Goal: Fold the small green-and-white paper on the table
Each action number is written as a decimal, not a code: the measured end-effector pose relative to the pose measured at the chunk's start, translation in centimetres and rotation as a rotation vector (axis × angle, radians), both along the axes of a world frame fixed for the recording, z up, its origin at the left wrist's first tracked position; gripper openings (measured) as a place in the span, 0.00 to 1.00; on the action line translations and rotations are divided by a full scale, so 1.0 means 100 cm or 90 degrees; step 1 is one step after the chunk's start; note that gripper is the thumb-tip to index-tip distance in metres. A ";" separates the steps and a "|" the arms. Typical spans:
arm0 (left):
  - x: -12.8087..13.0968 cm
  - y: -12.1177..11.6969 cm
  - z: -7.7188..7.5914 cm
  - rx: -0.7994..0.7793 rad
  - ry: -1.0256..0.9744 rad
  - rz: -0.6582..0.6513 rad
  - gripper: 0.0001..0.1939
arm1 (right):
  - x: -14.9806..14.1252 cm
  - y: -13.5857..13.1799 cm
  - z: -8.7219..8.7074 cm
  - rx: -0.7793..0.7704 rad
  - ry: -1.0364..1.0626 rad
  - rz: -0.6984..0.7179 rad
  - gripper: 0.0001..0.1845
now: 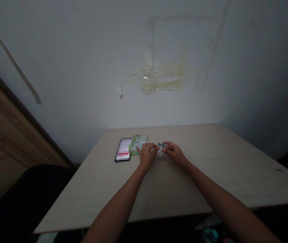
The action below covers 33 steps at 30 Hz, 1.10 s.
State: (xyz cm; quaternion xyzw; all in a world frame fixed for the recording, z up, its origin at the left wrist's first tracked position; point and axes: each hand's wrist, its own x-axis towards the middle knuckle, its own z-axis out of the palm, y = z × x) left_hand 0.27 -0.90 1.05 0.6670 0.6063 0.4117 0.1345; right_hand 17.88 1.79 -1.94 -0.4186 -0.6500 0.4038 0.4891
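Observation:
Between my two hands, over the middle of the table, is a small white packet [160,151] with blue print at its top. My left hand [148,154] is closed, its fingertips pinching the packet's left edge. From the other side, my right hand [175,152] grips the packet's right edge with thumb and fingers. Partly behind my left hand lies a flat green-and-white printed pack [138,141]; my left thumb is close to it, and I cannot tell whether they touch. The packet's edges are partly hidden by fingers.
Left of the green pack lies a dark-edged phone [123,150], its screen blurred out. The pale wooden table [204,175] reaches back to a grey wall [83,60] with yellowed tape [159,79]. A dark chair-like shape [32,192] stands at the left.

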 end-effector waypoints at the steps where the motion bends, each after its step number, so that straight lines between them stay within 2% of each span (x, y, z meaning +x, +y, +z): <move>1: 0.000 0.000 0.000 0.002 0.003 0.000 0.06 | 0.000 0.000 0.000 0.004 -0.004 0.003 0.28; 6: -0.002 -0.001 0.002 0.012 -0.001 -0.020 0.06 | 0.003 0.000 0.001 0.012 -0.012 0.036 0.26; 21: -0.005 0.000 0.003 0.015 0.077 -0.068 0.04 | 0.005 0.001 -0.001 0.010 -0.019 0.035 0.24; 29: -0.003 -0.001 0.002 0.011 0.021 -0.052 0.06 | 0.005 0.000 -0.001 -0.004 -0.021 0.047 0.24; 33: -0.003 -0.001 0.001 -0.009 0.001 -0.062 0.07 | 0.004 0.000 -0.001 0.000 -0.026 0.015 0.28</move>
